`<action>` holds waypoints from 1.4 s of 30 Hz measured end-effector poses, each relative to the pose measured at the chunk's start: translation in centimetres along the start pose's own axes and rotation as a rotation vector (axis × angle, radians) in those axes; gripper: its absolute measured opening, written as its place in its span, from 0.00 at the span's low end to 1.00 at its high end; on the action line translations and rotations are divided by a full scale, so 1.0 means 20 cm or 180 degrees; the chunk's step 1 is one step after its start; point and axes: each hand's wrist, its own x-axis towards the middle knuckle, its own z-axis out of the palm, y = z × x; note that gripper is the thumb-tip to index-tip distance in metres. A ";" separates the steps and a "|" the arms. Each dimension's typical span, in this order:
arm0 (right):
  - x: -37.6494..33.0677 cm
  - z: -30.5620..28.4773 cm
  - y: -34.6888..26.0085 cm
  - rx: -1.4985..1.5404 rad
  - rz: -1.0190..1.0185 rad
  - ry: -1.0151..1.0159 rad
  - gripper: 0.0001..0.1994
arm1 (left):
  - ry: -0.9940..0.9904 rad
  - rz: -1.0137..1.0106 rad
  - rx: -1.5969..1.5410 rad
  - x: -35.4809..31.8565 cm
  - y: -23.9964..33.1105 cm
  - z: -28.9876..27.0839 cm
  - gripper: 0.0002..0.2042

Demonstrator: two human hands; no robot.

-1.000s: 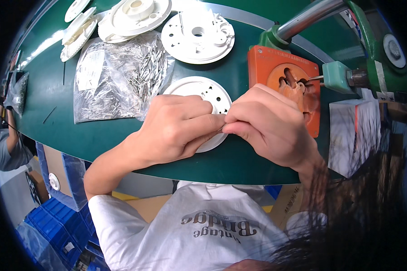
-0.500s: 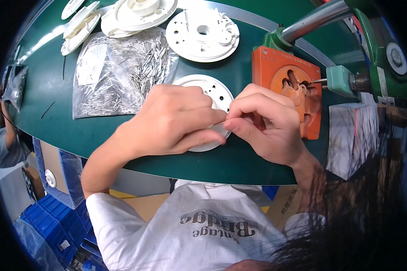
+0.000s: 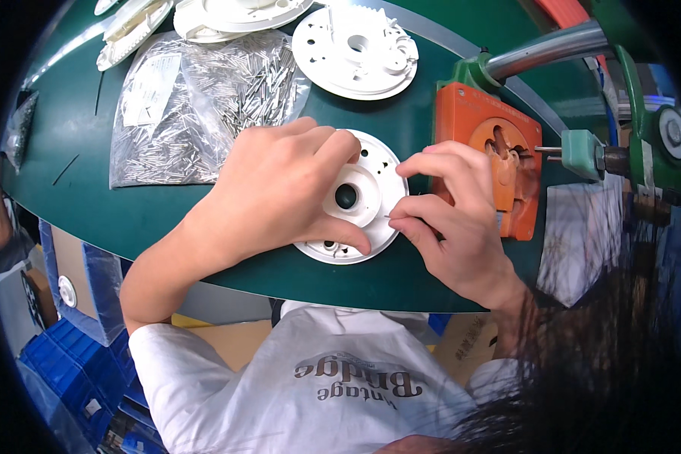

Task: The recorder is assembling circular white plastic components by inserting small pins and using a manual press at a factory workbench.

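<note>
A round white plastic disc (image 3: pixel 387 198) with a raised central hub and several small holes lies on the green table in front of me. My left hand (image 3: pixel 280 185) covers its left side, fingers curled over it and thumb stretched across its near part, steadying it. At the disc's right edge, my right hand (image 3: pixel 458 216) pinches a thin metal pin (image 3: pixel 388 217) between thumb and index finger. Only the pin's tip shows. Beyond my left hand lies a clear plastic bag (image 3: pixel 147 155) full of metal pins.
Another white disc (image 3: pixel 333 72) and several white plastic parts (image 3: pixel 242 19) lie at the back. To the right stands an orange fixture block (image 3: pixel 450 136) beside a green press (image 3: pixel 643 129). Blue crates (image 3: pixel 76 374) are at lower left. Thin dark rods lie on the table's left (image 3: pixel 65 169).
My hands, which met over the disc, have drawn apart. The left has settled on the disc, uncovering its hub; the right has moved slightly right and down with the pin. The view has shifted slightly.
</note>
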 end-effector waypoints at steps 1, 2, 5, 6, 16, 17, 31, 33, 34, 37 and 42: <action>-0.01 0.00 0.00 -0.0081 0.0111 0.0025 0.07 | 0.0031 -0.0051 0.0086 0.00 0.01 0.00 0.34; -0.01 0.01 0.00 -0.0162 0.0221 0.0051 0.07 | 0.0060 -0.0102 0.0171 0.00 0.01 0.00 0.35; 0.00 0.03 0.00 -0.0496 0.0176 -0.0100 0.06 | -0.0021 -0.0265 0.0245 -0.01 0.02 0.00 0.37; 0.00 0.04 0.01 -0.0504 0.0176 -0.0125 0.06 | -0.0010 -0.0276 0.0225 -0.01 0.02 0.00 0.37; 0.00 0.06 0.01 -0.0593 0.0276 -0.0056 0.05 | -0.0167 -0.0185 0.0029 -0.01 0.01 -0.03 0.38; 0.00 0.05 0.01 -0.0552 0.0299 -0.0053 0.05 | -0.0162 -0.0005 -0.0091 -0.01 -0.01 -0.04 0.39; -0.03 0.06 -0.04 -0.0616 0.0455 -0.0042 0.06 | -0.0093 -0.0197 0.0174 -0.02 0.02 -0.01 0.35; -0.03 0.07 -0.04 -0.0663 0.0400 0.0024 0.07 | -0.0042 -0.0200 0.0218 -0.02 0.02 0.00 0.35; -0.03 0.07 -0.04 -0.0750 0.0405 0.0014 0.07 | -0.0010 -0.0199 0.0211 -0.02 0.02 0.00 0.35; -0.02 0.09 -0.03 -0.0877 0.0383 -0.0004 0.07 | 0.0023 -0.0238 0.0227 -0.03 0.02 0.01 0.35; -0.02 0.09 -0.04 -0.0977 0.0369 -0.0017 0.06 | 0.0095 -0.0196 0.0224 -0.03 0.02 0.03 0.35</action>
